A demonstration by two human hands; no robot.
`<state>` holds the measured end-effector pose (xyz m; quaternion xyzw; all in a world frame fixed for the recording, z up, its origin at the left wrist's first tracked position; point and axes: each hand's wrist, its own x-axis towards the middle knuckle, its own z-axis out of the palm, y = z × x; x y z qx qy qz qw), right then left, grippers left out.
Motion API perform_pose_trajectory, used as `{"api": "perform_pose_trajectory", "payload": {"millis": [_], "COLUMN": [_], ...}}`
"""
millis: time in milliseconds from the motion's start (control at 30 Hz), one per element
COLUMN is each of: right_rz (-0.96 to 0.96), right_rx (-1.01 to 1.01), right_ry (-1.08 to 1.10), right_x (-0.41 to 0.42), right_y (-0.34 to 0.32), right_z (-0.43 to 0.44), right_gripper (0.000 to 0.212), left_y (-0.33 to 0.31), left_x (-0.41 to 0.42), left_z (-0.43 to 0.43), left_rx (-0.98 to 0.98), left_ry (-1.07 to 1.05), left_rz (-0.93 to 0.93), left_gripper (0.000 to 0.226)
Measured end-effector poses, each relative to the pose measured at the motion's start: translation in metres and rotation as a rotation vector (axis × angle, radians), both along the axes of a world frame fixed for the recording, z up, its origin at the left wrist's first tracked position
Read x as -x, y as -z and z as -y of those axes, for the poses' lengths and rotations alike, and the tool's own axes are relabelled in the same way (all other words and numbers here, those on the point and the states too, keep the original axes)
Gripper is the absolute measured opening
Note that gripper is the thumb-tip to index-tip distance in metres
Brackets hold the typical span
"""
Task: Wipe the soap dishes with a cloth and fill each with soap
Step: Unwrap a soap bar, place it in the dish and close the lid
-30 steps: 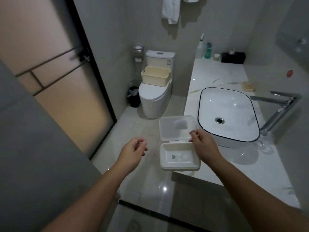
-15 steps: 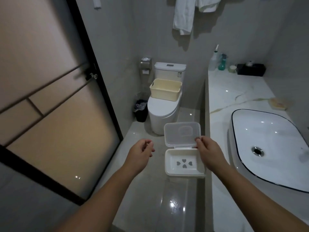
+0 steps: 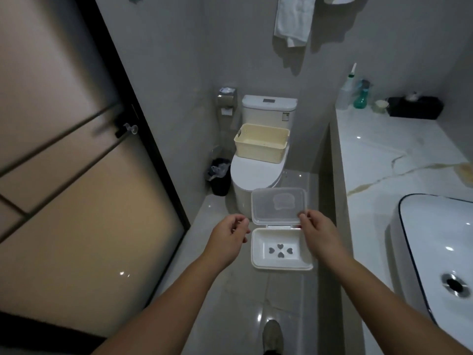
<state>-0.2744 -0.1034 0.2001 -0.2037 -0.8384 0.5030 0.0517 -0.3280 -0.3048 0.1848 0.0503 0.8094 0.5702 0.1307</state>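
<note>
We see a narrow bathroom. On the left stands a frosted glass sliding door with a black frame (image 3: 84,175). Straight ahead is a white toilet (image 3: 258,172) with its lid down, and a pale yellow perforated plastic basket (image 3: 261,143) sits on that lid. A small black bin with a plastic liner (image 3: 219,176) stands on the floor just beside the toilet's left side. A white towel (image 3: 294,19) hangs on the wall above. On the right runs the white marble table (image 3: 389,160), carrying a white basin with a dark rim (image 3: 435,239); at its far end stand a clear spray bottle (image 3: 345,94), a green spray bottle (image 3: 362,94) and a black box (image 3: 414,107). A shoe (image 3: 272,336) shows on the glossy tiled floor below.

Nothing stands between us and the white rectangular plastic soap dish (image 3: 281,248), which is held in the air over the floor, in front of the toilet and left of the table's edge. Its clear hinged lid (image 3: 279,204) is raised upright. The tray inside is bare, with four heart-shaped drain holes in its middle.

The right hand (image 3: 320,234) has its grip pinched on the lid's lower right corner near the hinge. The left hand (image 3: 227,239) is loosely curled just beside the dish's left edge, grip holding nothing.
</note>
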Motion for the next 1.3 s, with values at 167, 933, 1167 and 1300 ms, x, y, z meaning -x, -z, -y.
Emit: {"api": "perform_pose_trajectory", "payload": {"millis": [167, 933, 1167, 1300], "right_rz": [-0.001, 0.101, 0.190, 0.202], "right_rx": [0.018, -0.012, -0.053, -0.038], "right_ry": [-0.064, -0.051, -0.070, -0.015], "right_x": [0.095, 0.425, 0.505, 0.542], "right_y": [0.011, 0.026, 0.055, 0.070], "right_z": [-0.023, -0.061, -0.068, -0.083], "right_gripper": [0.024, 0.020, 0.022, 0.020], "left_y": [0.004, 0.052, 0.074, 0.090], "left_x": [0.086, 0.434, 0.534, 0.574], "left_z": [-0.027, -0.071, -0.071, -0.087], "left_rx": [-0.003, -0.005, 0.023, 0.067], "left_ry": [-0.022, 0.046, 0.126, 0.145], "left_rz": [0.050, 0.086, 0.149, 0.152], "left_gripper": [0.018, 0.016, 0.014, 0.019]}}
